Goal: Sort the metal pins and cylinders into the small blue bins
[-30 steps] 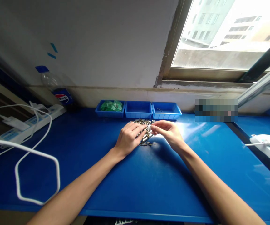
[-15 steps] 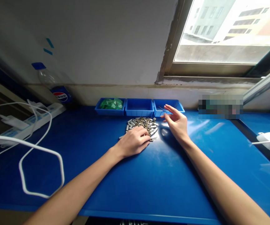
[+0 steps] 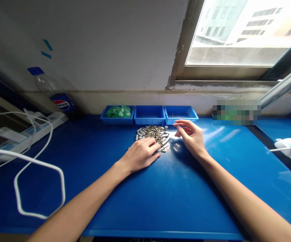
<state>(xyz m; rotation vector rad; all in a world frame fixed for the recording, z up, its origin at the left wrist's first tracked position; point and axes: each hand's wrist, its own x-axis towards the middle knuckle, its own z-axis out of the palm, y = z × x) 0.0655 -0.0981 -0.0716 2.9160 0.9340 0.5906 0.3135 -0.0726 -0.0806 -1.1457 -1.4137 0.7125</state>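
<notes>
A pile of small metal parts [image 3: 157, 133], silver cylinders mixed with thin brass-coloured pins, lies on the blue table. My left hand [image 3: 140, 153] rests at the pile's near left edge, fingers bent over the parts and thumb apart. What lies beneath those fingers is hidden. My right hand [image 3: 191, 136] hovers right of the pile, in front of the right blue bin [image 3: 194, 117], fingers loosely spread with nothing visible between them. A couple of thin pins [image 3: 172, 115] show inside that bin.
A middle blue bin [image 3: 149, 120] and a left blue bin [image 3: 104, 118] holding green plastic packets [image 3: 119, 111] stand along the wall. At left are a cola bottle [image 3: 63, 102], a power strip [image 3: 31, 134] and a looping white cable [image 3: 64, 181].
My right hand has let go of a thin pin over the right bin and drawn back slightly toward me. My left hand stays at the pile; its thumb and fingers are a little further apart.
</notes>
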